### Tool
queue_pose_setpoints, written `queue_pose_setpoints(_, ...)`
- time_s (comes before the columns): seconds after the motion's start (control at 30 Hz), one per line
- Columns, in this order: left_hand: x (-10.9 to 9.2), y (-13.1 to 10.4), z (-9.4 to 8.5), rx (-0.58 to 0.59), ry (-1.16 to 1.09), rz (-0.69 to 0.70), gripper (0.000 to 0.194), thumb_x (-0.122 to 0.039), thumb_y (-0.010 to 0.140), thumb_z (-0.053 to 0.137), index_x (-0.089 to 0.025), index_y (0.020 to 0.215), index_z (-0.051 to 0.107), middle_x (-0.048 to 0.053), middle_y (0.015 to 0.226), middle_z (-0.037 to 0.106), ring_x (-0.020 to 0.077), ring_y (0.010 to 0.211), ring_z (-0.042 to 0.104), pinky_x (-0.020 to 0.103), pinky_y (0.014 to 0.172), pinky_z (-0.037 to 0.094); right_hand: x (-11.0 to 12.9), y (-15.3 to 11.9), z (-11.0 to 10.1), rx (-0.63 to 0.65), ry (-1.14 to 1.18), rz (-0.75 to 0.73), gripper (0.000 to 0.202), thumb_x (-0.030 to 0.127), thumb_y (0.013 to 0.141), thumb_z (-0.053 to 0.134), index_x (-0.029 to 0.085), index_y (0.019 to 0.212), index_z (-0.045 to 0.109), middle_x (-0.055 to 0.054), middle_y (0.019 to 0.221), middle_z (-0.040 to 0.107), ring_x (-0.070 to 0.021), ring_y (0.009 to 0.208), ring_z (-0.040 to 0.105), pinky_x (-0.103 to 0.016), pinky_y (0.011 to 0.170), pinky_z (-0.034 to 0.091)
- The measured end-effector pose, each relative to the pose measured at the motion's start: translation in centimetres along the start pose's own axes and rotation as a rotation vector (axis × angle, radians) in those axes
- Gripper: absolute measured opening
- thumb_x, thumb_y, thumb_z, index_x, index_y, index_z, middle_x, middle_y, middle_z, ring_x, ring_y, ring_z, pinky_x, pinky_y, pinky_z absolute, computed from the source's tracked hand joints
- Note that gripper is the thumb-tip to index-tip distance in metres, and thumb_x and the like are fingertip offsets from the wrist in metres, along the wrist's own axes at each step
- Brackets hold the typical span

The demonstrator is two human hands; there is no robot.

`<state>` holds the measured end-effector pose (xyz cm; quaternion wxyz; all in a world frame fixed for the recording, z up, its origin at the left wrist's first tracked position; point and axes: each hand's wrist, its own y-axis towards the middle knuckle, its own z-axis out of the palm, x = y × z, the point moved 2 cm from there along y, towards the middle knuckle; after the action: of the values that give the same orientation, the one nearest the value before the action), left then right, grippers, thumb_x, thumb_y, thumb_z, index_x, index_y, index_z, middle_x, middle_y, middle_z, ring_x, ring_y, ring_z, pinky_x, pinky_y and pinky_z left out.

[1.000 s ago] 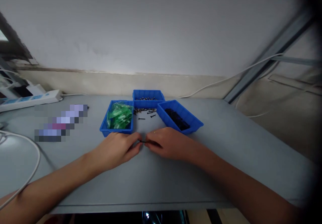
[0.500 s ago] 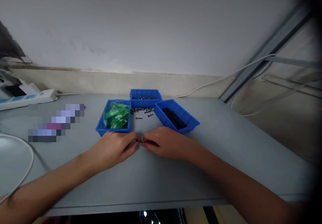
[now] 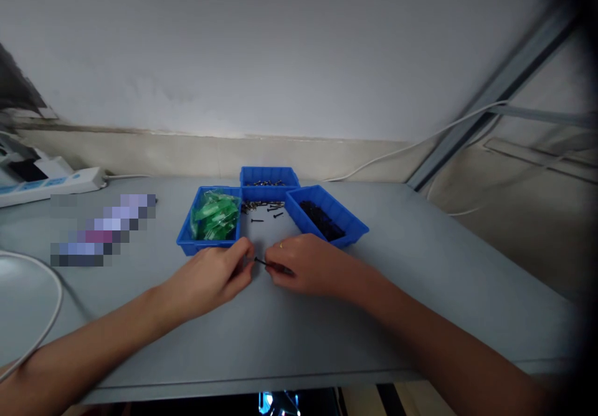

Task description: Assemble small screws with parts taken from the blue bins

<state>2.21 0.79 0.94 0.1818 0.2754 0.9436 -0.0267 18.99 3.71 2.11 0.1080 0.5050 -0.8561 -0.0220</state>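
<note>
the right hand [image 3: 306, 265] is closed in a pinch on a dark screw [image 3: 261, 262], a thin piece whose free end sticks out of the fingertips toward the left hand [image 3: 210, 279]. the left hand is curled, thumb and forefinger just beside that free end; whether they touch it or stand a little apart, i cannot tell. both hands are low over the table [image 3: 289, 341], nearly meeting. just beyond the left hand is a blue bin of green packets [image 3: 215, 215], some in clear film; just beyond the right hand is another, slanted blue bin [image 3: 346, 220] with dark pieces [image 3: 322, 220] in it. straight out past the gap between the hands lie loose dark screws [image 3: 272, 209] and, farther off, shinier small parts [image 3: 252, 207], with a third bin [image 3: 271, 195] behind them. the step in hand looks to be close two-handed work on the one screw, the right hand bearing it. the next move would seem to call for a steady right pinch and a careful left fingertip at the free end, since so slim a piece could easily twist or slip.
</note>
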Motion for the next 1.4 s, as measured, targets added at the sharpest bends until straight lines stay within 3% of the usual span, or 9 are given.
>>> queue_pose_setpoints(0.4, 0.31, -0.04, 0.06, -0.066, -0.014, -0.089, 0.021, -0.037, 0.087, 0.040, -0.019, 0.096, 0.048, -0.001, 0.066, 0.058, 0.0157, 0.057, 0.057, 0.025, 0.050, 0.039, -0.39, -0.05, -0.09, 0.032, 0.088, 0.056, 0.019, 0.023, 0.089, 0.039, 0.016, 0.083, 0.056, -0.003, 0.076, 0.060, -0.0134, 0.068, 0.053, -0.025, 0.063, 0.035)
queue_pose_setpoints(0.57, -0.18, -0.14, 0.11, -0.034, -0.074, 0.076, 0.021, -0.031, 0.090, 0.037, -0.021, 0.099, 0.053, 0.001, 0.085, 0.062, 0.0165, 0.076, 0.060, 0.028, 0.063, 0.045, -0.23, 0.03, -0.03, 0.055, 0.121, 0.052, 0.020, 0.023, 0.089, 0.040, 0.016, 0.082, 0.057, -0.003, 0.074, 0.060, -0.0129, 0.066, 0.052, -0.024, 0.061, 0.035)
queue_pose_setpoints(0.87, -0.10, -0.23, -0.12, -0.229, -0.078, 0.175, 0.021, -0.027, 0.090, 0.040, -0.018, 0.097, 0.058, 0.002, 0.084, 0.061, 0.0136, 0.074, 0.058, 0.026, 0.066, 0.045, -0.71, 0.41, 0.20, 0.067, 0.258, 0.066, 0.019, 0.019, 0.088, 0.040, 0.015, 0.081, 0.057, -0.002, 0.073, 0.060, -0.0125, 0.068, 0.053, -0.023, 0.062, 0.036)
queue_pose_setpoints(0.97, -0.33, -0.33, -0.18, -0.203, -0.081, 0.200, 0.019, -0.024, 0.089, 0.040, -0.017, 0.093, 0.058, 0.002, 0.081, 0.059, 0.0130, 0.073, 0.057, 0.024, 0.065, 0.045, -0.75, 0.45, 0.48, 0.067, 0.233, 0.060, 0.019, 0.023, 0.088, 0.041, 0.016, 0.081, 0.058, -0.002, 0.073, 0.060, -0.0130, 0.067, 0.053, -0.024, 0.061, 0.036)
queue_pose_setpoints(1.13, -0.47, -0.51, -0.38, -0.150, -0.015, 0.125, 0.012, -0.021, 0.084, 0.045, -0.017, 0.086, 0.056, -0.001, 0.068, 0.057, 0.0119, 0.060, 0.055, 0.021, 0.052, 0.042, -0.45, 0.14, 0.55, 0.055, 0.203, 0.057, 0.016, 0.027, 0.085, 0.047, 0.017, 0.082, 0.059, -0.002, 0.074, 0.062, -0.0127, 0.065, 0.053, -0.024, 0.059, 0.034)
queue_pose_setpoints(1.27, -0.27, -0.46, -0.29, -0.096, 0.039, 0.144, 0.017, -0.025, 0.088, 0.041, -0.018, 0.092, 0.056, 0.001, 0.076, 0.059, 0.0140, 0.067, 0.058, 0.024, 0.059, 0.045, -0.22, 0.08, 0.16, 0.076, 0.198, 0.086, 0.025, 0.036, 0.086, 0.045, 0.016, 0.080, 0.058, -0.002, 0.070, 0.060, -0.0123, 0.062, 0.052, -0.024, 0.056, 0.033)
queue_pose_setpoints(1.4, -0.16, -0.25, -0.19, -0.096, 0.045, 0.139, 0.021, -0.027, 0.090, 0.038, -0.018, 0.093, 0.057, 0.002, 0.080, 0.059, 0.0151, 0.073, 0.059, 0.026, 0.065, 0.046, -0.14, 0.18, -0.11, 0.073, 0.177, 0.076, 0.023, 0.030, 0.088, 0.042, 0.016, 0.078, 0.056, -0.001, 0.069, 0.059, -0.0119, 0.063, 0.052, -0.024, 0.057, 0.032)
